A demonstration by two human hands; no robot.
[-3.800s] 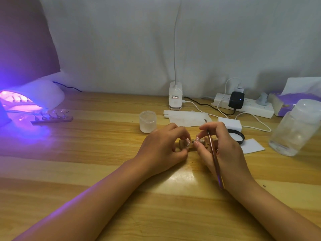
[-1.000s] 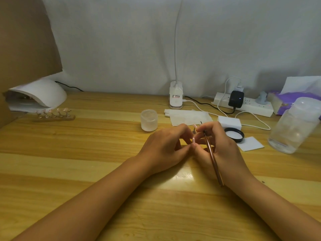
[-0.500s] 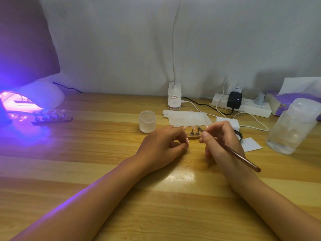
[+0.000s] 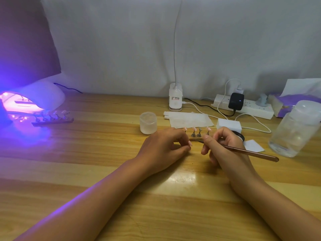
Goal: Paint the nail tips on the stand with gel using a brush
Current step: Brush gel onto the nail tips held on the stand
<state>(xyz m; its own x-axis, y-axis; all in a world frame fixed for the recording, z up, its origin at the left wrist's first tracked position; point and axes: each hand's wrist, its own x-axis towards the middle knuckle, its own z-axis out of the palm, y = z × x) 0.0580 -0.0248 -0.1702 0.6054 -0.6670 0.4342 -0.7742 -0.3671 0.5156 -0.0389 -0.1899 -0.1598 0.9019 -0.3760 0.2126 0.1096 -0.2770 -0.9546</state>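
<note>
Since half a second ago: hardly shifted, brush tip now drawn left toward the left fingers. Nearest, left hand (image 4: 163, 148) curled on the wooden table (image 4: 86, 171), fingertips pinching a small pink nail tip (image 4: 190, 143). Just beside, right hand (image 4: 224, 146) gripping the brush (image 4: 250, 152), bristle end touching or almost touching that tip, handle angled out right. Directly behind both hands, the stand (image 4: 197, 133) with upright pegs carrying more tips. Farther back, frosted jar (image 4: 148, 122), white cloth (image 4: 189, 120), lamp base (image 4: 175, 100) with a label too small to read, power strip (image 4: 243, 106). Far left, glowing curing lamp (image 4: 31, 100), second stand (image 4: 52, 118) before it.
</note>
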